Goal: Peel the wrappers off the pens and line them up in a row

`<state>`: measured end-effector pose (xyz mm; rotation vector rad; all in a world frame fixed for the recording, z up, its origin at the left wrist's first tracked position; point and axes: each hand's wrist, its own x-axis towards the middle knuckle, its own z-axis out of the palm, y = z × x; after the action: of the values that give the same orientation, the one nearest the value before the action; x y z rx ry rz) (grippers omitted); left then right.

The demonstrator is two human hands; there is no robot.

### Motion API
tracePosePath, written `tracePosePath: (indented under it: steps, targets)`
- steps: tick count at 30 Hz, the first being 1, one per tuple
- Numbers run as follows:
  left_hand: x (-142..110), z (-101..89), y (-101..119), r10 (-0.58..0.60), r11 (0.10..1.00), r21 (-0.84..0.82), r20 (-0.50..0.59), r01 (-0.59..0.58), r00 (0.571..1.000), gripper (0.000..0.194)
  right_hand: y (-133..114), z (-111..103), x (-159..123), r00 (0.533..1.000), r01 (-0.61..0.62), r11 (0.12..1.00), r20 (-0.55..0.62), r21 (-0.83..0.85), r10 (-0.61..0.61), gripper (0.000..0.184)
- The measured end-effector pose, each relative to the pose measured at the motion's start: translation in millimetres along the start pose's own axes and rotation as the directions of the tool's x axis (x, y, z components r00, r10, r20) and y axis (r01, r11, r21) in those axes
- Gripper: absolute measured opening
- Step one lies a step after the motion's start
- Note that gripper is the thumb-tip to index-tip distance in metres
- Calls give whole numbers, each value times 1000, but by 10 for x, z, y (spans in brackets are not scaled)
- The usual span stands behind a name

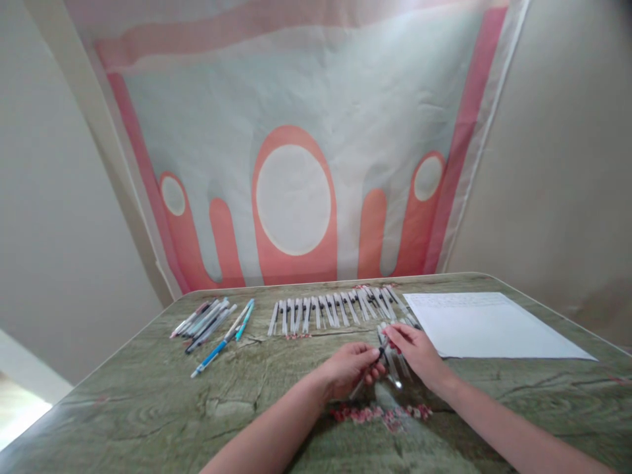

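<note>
My left hand (353, 370) is closed around a slim pen (382, 350) with a black part showing between the fingers. At the pen's upper end, my right hand (412, 345) has its fingertips pinched together, touching it. The fingers hide most of this pen. Under and beside my hands lie a few clear pens (393, 368), partly covered by the right hand. Beyond them a long row of similar clear-barrelled pens (323, 309) with black parts stretches side by side across the table.
A large white sheet of paper (498, 329) with faint writing lies at the right. To the left are a pile of assorted pens (205, 322), a blue pen (212, 355) and a teal pen (245, 320). The wood-patterned table (148, 408) has a printed flower pattern near my wrists.
</note>
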<state>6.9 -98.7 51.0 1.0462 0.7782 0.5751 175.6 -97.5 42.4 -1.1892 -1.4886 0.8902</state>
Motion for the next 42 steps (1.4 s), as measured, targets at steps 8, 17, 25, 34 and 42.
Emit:
tracePosePath:
  steps: [8, 17, 25, 34, 42]
  targets:
    - [-104, -54, -6, -4, 997, 82, -22, 6, 1000, 40, -68, 92, -89, 996, 16, 999, 88, -43, -12, 33]
    - [-85, -50, -9, 25, 997, 69, -28, -23, 999, 38, -78, 124, -122, 985, 10, 1000, 170, 19, -13, 33]
    - [-162, 33, 73, -16, 989, 146, -54, 24, 998, 43, -157, 134, -133, 988, 29, 999, 154, -38, -23, 32]
    - [-111, 69, -21, 32, 972, 234, -149, 4, 988, 42, -148, 144, -133, 979, -38, 998, 201, 52, 27, 30]
    - [-150, 71, -10, 22, 975, 220, -113, 4, 993, 46, -130, 147, -120, 980, -27, 995, 200, 94, 8, 28]
